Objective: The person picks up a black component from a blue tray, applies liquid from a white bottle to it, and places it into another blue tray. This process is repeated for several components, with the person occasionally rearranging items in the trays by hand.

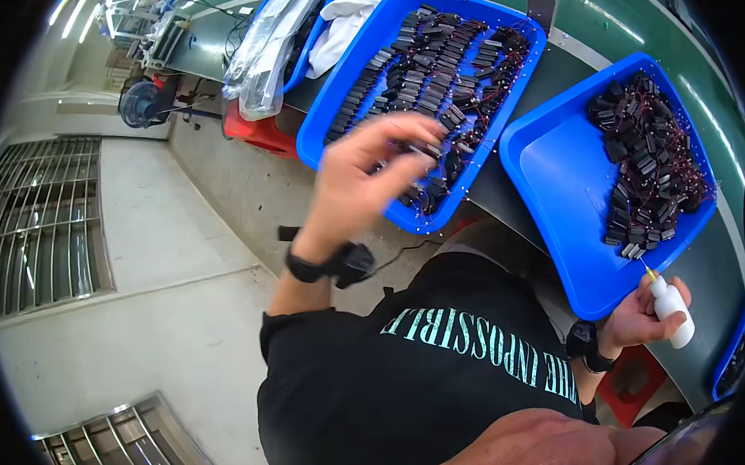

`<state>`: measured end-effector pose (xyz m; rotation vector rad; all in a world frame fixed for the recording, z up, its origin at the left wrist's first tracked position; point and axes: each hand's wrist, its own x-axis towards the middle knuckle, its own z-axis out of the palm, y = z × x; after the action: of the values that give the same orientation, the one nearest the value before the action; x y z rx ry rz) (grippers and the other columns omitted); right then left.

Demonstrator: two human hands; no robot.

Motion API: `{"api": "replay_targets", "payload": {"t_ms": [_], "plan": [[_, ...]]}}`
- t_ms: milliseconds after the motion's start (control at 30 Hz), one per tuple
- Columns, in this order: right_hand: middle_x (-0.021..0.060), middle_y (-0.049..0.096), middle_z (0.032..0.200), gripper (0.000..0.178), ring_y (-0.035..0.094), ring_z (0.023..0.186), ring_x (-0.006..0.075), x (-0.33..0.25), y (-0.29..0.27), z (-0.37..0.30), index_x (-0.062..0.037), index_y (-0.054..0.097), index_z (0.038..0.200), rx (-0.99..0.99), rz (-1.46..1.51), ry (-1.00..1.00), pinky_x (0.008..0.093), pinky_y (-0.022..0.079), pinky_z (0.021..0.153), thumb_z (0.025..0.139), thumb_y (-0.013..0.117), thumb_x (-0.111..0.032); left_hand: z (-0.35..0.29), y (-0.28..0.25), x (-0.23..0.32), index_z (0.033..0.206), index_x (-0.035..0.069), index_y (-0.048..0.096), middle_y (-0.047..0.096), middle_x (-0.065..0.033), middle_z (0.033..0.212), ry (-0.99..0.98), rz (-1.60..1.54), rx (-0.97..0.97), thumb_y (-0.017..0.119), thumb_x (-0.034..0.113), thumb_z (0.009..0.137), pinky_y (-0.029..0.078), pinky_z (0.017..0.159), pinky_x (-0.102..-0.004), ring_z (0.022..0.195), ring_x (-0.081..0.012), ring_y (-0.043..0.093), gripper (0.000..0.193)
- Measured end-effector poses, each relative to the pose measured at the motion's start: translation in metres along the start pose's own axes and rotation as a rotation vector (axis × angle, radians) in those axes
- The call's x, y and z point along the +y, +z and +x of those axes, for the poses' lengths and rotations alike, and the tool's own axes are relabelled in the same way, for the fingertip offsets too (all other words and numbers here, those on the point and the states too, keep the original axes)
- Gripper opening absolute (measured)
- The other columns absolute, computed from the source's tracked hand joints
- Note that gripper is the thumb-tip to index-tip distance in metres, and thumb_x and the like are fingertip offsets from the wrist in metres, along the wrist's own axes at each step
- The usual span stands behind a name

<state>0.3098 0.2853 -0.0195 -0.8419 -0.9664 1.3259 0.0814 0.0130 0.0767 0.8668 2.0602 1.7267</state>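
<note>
My left hand, slightly blurred, is above the near left part of a large blue tray. Its thumb and fingers are curled around a small black part, mostly hidden by the fingers. Rows of small black rectangular parts with thin red wires lie in this tray. Low at the right, my right hand grips a white squeeze bottle with a thin yellowish nozzle. The nozzle points at the near edge of a second blue tray, where similar wired black parts lie heaped along the right side.
Both trays rest on a green-topped workbench. Clear plastic bags and white cloth lie in another blue tray at the far left. Red stools stand below. A fan is farther left. Another blue tray shows at the right edge.
</note>
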Motion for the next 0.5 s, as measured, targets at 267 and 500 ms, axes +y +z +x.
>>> {"api": "replay_targets", "payload": {"t_ms": [267, 500], "plan": [[0.005, 0.053, 0.072, 0.056, 0.054, 0.063, 0.0131, 0.01, -0.027, 0.015, -0.0011, 0.056, 0.101, -0.176, 0.001, 0.012, 0.0224, 0.046, 0.058, 0.089, 0.048, -0.055, 0.041, -0.118, -0.05, 0.1, 0.004, 0.068, 0.058, 0.0005, 0.095, -0.044, 0.586, 0.047, 0.069, 0.013, 0.084, 0.04, 0.068, -0.0219, 0.077, -0.0071, 0.048, 0.019], [-0.0005, 0.045, 0.069, 0.054, 0.042, 0.058, 0.0074, -0.003, 0.004, -0.002, -0.0007, 0.056, 0.103, -0.077, -0.03, -0.026, 0.0198, 0.037, 0.055, 0.09, 0.052, -0.053, 0.067, -0.122, -0.065, 0.101, 0.007, 0.069, 0.056, 0.0008, 0.09, -0.096, 0.732, -0.187, 0.068, 0.019, 0.084, 0.039, 0.063, -0.0222, 0.068, -0.0065, 0.044, 0.021]]}}
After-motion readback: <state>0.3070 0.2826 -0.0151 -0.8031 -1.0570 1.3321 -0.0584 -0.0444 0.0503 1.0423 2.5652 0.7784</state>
